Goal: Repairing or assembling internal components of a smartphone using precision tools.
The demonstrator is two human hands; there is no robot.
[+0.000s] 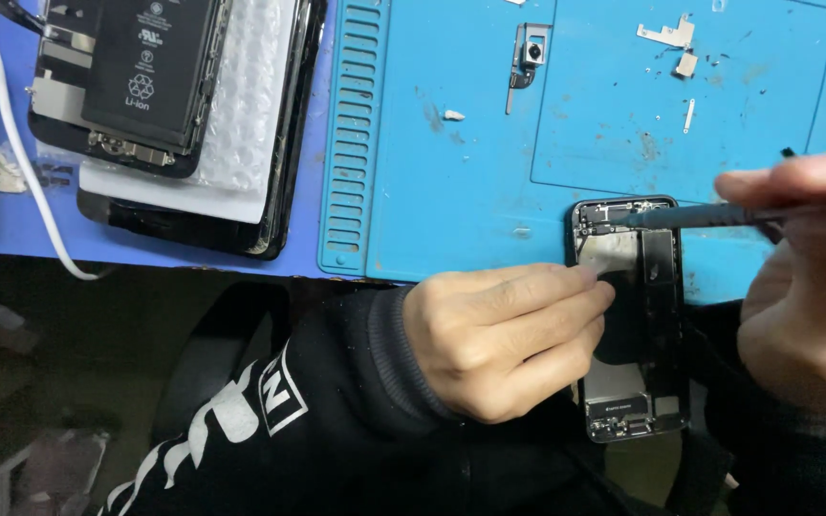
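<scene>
An opened black phone body (657,277) lies half on the front edge of a blue work mat (470,162) and half over my lap. My left hand (504,334) grips its left side, fingertips resting on the inner metal plate. My right hand (805,287) holds a thin dark screwdriver (690,216) sideways, its tip at the upper left corner inside the phone. My left forearm wears a black sleeve with white print.
Another opened phone with a black battery (150,67) lies on bubble wrap at the upper left, over a dark screen panel. A white cable (21,162) runs beside it. A camera module (528,57), small metal brackets (666,36) and tiny screws lie on the mat.
</scene>
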